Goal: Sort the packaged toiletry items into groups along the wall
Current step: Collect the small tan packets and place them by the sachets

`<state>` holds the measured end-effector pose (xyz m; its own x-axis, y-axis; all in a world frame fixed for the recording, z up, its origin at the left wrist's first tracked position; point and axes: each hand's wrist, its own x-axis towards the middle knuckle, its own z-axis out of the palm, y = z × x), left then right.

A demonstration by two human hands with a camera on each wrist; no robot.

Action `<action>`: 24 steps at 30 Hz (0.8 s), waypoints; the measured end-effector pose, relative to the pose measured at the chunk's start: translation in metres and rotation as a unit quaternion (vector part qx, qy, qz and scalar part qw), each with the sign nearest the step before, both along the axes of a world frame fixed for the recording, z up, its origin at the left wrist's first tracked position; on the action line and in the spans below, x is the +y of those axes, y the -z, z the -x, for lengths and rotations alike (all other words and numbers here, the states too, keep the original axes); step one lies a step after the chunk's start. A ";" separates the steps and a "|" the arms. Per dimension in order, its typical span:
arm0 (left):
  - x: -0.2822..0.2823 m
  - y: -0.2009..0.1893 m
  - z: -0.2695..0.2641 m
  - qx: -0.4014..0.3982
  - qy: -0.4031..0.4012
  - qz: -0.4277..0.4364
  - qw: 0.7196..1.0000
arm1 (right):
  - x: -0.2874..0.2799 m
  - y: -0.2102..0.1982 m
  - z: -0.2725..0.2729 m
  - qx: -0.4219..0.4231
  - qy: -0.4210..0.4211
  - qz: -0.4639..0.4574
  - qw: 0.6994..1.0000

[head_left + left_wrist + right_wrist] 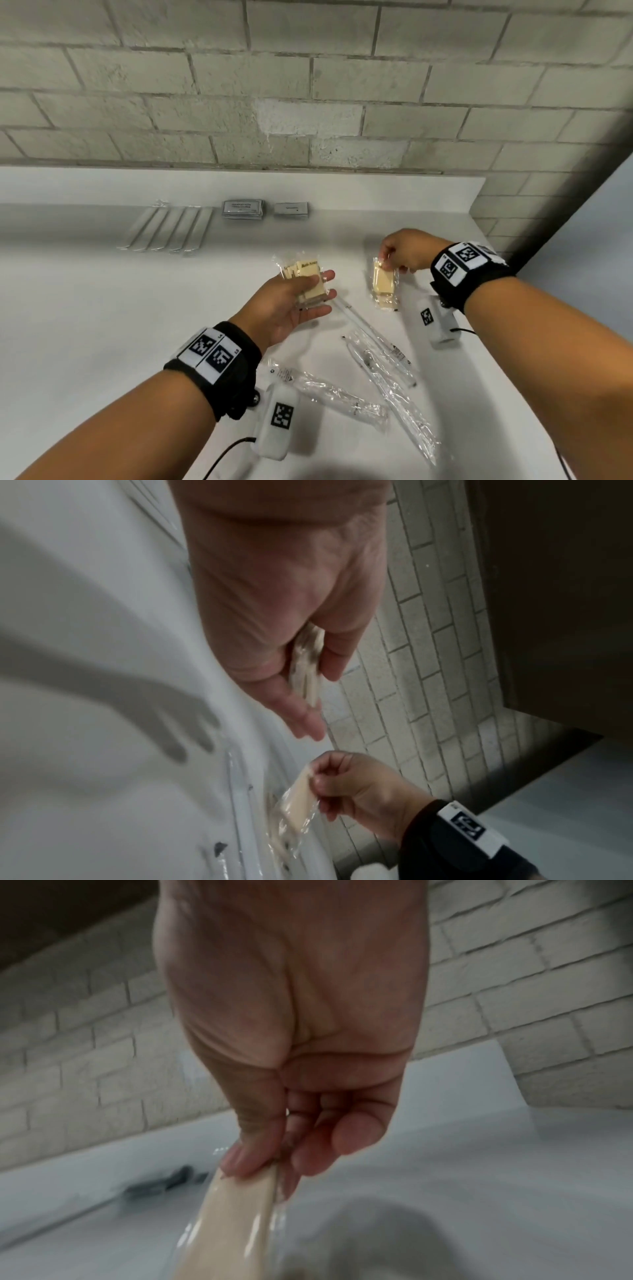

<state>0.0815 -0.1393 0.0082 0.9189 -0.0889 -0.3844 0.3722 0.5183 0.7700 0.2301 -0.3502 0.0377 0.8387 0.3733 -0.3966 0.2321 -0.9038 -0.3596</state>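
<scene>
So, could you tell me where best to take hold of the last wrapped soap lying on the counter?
Probably by a long edge of the wrapped soap on the counter, from above with the right hand: it lies flat beside a clear sleeve, partly under the soap that hand pinches.

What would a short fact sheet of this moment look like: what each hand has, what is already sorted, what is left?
left hand: holds a stack of wrapped soaps, thumb on top
right hand: fingers pinch one wrapped soap by its top edge
under it: another soap packet on the counter
sorted by the wall: row of long packets, two sachet stacks
left loose: clear long packets near the front
</scene>
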 end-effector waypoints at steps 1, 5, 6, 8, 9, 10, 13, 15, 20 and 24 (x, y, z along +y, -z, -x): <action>0.001 0.000 0.001 -0.002 0.002 0.002 1.000 | 0.002 0.007 -0.001 -0.003 -0.015 0.029 0.999; 0.006 0.000 -0.003 -0.005 -0.026 -0.004 1.000 | 0.013 0.031 -0.001 -0.115 -0.048 0.114 0.986; 0.007 0.000 -0.003 -0.008 -0.030 -0.010 0.999 | 0.018 0.029 0.003 -0.137 -0.029 0.069 0.988; 0.008 0.001 -0.005 -0.014 -0.036 -0.026 0.999 | 0.030 0.019 0.014 -0.107 0.026 -0.130 0.985; 0.008 0.000 -0.005 -0.016 -0.037 -0.034 0.999 | 0.037 0.011 0.023 -0.044 0.047 -0.248 0.967; 0.006 0.000 -0.005 -0.017 -0.036 -0.044 0.998 | 0.045 0.002 0.034 0.026 0.055 -0.335 0.940; 0.001 -0.002 -0.004 -0.024 -0.016 -0.093 0.995 | 0.060 -0.013 0.053 0.081 0.015 -0.391 0.917; -0.002 -0.005 -0.001 -0.030 0.000 -0.126 0.992 | 0.066 -0.017 0.058 0.048 -0.016 -0.348 0.936; -0.001 -0.013 0.003 -0.030 -0.018 -0.125 0.992 | 0.071 -0.024 0.062 0.040 -0.002 -0.320 0.947; 0.001 -0.017 0.006 -0.034 -0.043 -0.124 0.991 | 0.071 -0.030 0.067 0.054 -0.001 -0.304 0.951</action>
<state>0.0758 -0.1382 0.0252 0.9433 0.0808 -0.3220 0.2782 0.3371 0.8994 0.1635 -0.2788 0.0679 0.8039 0.5634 -0.1904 0.1664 -0.5204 -0.8375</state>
